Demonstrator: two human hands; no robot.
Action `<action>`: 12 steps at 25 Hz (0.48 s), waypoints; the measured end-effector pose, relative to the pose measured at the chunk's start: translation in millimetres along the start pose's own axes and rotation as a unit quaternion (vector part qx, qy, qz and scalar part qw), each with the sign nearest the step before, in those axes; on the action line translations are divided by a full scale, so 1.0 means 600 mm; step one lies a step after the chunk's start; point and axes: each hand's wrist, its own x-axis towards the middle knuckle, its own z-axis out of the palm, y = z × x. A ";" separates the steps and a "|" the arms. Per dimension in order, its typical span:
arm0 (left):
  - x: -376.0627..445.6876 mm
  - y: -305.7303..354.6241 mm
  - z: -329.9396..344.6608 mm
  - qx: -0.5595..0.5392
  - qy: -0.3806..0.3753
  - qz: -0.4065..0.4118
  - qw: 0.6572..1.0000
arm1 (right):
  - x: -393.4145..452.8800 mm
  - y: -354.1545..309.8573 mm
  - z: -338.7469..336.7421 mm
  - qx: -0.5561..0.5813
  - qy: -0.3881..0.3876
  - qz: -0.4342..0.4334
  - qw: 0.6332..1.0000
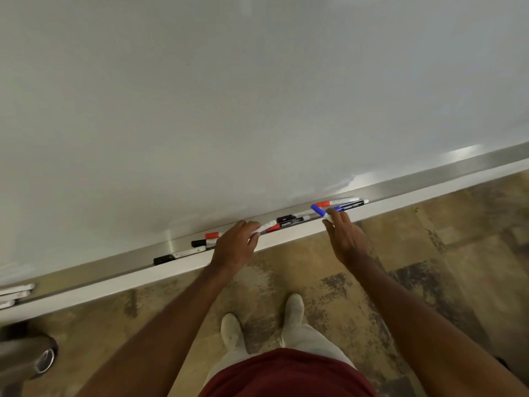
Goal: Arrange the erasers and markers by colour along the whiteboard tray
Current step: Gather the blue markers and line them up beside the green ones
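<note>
A metal whiteboard tray point(429, 179) runs from lower left to upper right, with several markers lying on it. My left hand point(234, 247) is closed around a white marker point(264, 227) with a red end, over the tray's middle. My right hand point(345, 236) holds a blue-capped marker point(319, 210) between fingertips just above the tray. A red-capped marker point(337, 202) and a dark marker point(352, 205) lie to the right. Two dark markers point(292, 220) lie between my hands. A red-capped marker point(213, 235) and two black-capped markers point(171, 257) lie to the left. No eraser is visible.
The whiteboard point(257, 96) fills the upper view. More white markers point(15, 293) lie at the tray's far left. A round metal object point(28, 356) stands on the patterned floor at lower left. My feet point(263, 319) are just below the tray.
</note>
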 end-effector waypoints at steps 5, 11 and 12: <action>0.040 0.072 0.046 -0.037 -0.010 -0.036 0.999 | 0.045 0.100 -0.034 -0.057 -0.003 0.005 0.998; 0.055 0.095 0.065 -0.036 -0.010 -0.060 0.998 | 0.079 0.137 -0.042 -0.043 -0.048 -0.077 0.995; 0.057 0.095 0.066 -0.035 -0.009 -0.065 0.997 | 0.083 0.140 -0.042 -0.041 -0.055 -0.081 0.994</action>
